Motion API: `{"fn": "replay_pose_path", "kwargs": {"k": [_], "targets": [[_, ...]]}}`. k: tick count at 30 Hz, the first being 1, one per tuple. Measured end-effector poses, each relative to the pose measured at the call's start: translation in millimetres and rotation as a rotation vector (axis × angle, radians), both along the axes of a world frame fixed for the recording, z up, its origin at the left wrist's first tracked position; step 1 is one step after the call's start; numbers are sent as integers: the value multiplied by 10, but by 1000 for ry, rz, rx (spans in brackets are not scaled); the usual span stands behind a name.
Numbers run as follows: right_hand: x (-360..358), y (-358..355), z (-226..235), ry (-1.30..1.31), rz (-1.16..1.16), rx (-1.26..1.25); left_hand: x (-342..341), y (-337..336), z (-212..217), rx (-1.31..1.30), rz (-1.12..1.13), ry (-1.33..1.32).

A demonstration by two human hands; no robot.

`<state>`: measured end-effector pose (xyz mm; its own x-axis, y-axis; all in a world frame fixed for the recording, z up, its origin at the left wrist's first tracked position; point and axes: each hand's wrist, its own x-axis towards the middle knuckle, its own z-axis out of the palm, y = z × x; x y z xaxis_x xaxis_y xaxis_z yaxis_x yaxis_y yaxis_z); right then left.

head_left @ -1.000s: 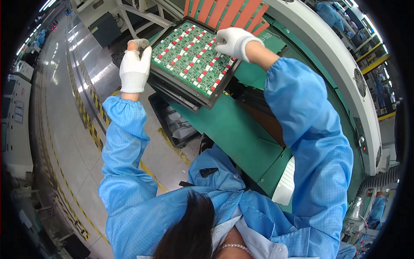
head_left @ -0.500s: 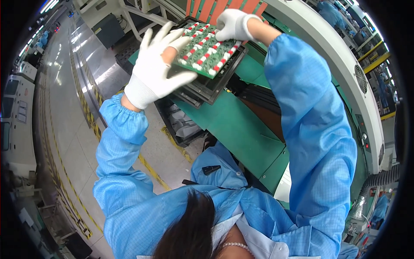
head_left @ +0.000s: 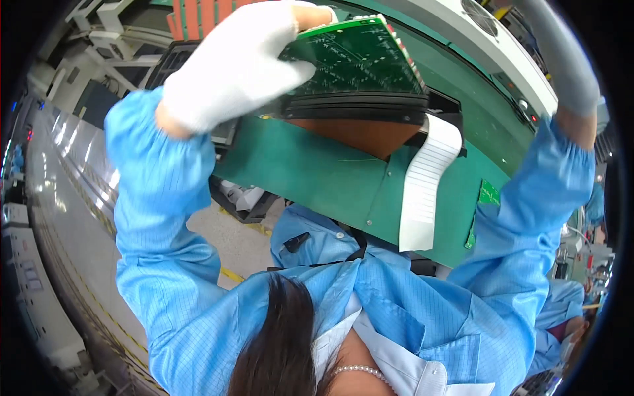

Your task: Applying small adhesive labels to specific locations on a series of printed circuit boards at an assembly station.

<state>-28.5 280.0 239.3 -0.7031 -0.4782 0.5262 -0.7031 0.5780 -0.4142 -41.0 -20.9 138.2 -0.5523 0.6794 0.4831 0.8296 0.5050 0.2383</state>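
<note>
My left hand, in a white glove with a bare fingertip, grips the left edge of a green circuit board panel. The panel is tilted up, so its underside faces me. Red and white parts line its far right edge. My right hand, also gloved, is raised at the upper right beside the white machine. It is apart from the panel and smeared by motion. Its fingers are cut off by the picture's edge.
Below the panel, a dark box-like unit stands on the green bench. A white paper strip curls down from it. Small green boards lie at the right. Orange slats stand at the back left. A co-worker's arm shows at right.
My left hand has lifted the panel and carried it right, tilting it. My right hand has let go and swung far right. The view has turned to the right.
</note>
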Motion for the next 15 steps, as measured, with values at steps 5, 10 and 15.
{"fn": "replay_pose_path", "kwargs": {"k": [5, 10, 15], "targets": [[780, 736, -441, -251, -102, -54, -406, 233, -171, 129, -18, -382], [1148, 1125, -712, -227, -183, -67, -694, 233, -29, 23, -94, -606], [1200, 1294, -906, -294, -286, -171, -786, 398, 175, -35, -110, -650]]}}
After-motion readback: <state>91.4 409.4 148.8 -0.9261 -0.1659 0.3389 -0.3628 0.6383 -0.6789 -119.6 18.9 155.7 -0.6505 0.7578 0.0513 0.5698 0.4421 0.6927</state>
